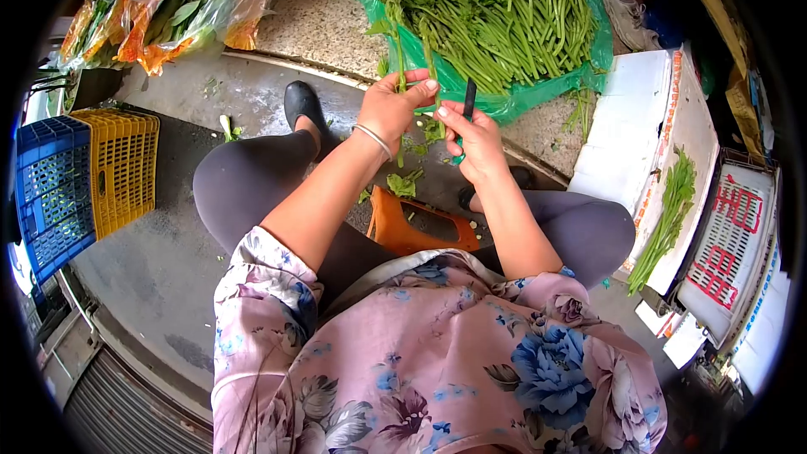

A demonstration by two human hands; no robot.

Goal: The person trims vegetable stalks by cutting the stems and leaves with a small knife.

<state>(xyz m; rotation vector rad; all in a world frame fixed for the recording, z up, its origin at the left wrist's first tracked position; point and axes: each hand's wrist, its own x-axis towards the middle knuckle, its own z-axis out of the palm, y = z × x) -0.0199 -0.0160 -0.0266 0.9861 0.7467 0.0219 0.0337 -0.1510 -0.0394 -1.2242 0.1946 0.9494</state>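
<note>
My left hand (392, 111), with a bracelet at the wrist, is closed around green stems (401, 55) whose leafy tops point away from me. Close to its right, my right hand (473, 141) is closed on a knife (469, 99) with a dark blade pointing up and a green handle. The right thumb and a finger of the left hand meet at another thin stem (435, 59). Just beyond both hands, a large heap of green stalks (513, 21) lies on a green plastic bag (580, 80).
A blue crate (55, 189) and a yellow crate (124, 164) stand at the left. Leafy vegetables in plastic (181, 8) lie at upper left. On the right, a bunch of greens (668, 210) rests on a white box (622, 130). An orange stool (395, 223) is between my legs.
</note>
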